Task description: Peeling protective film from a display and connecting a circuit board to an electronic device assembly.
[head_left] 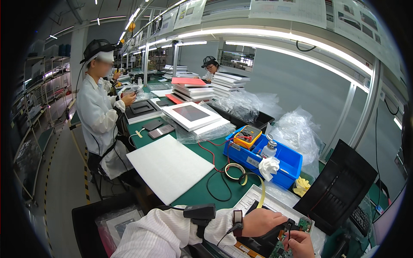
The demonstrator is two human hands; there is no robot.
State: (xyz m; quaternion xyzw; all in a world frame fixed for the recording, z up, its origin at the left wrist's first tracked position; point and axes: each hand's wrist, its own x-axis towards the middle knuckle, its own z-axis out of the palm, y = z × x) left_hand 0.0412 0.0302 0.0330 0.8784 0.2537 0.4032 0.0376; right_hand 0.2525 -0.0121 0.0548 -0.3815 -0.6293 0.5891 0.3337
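Note:
At the lower right, my left hand (pixel 261 222) reaches across a white rectangular frame (pixel 248 198) that lies on the bench. Its fingers are closed together at a small black part (pixel 291 224) over the green circuit board (pixel 306 223). Close beside it, my right hand (pixel 300 243) has its thumb and fingers pinched over the board. What lies between the right fingertips is too small to make out. A strip of yellowish tape (pixel 262 193) hangs over the frame's edge, running to a tape roll (pixel 235 171).
A blue bin (pixel 279 174) holds a yellow multimeter (pixel 247 136) and a pump bottle (pixel 269 148). A black panel (pixel 337 185) leans at the right. White foam (pixel 170 167) covers the bench at left. A framed screen (pixel 191 115) lies beyond; a co-worker (pixel 99 107) stands left.

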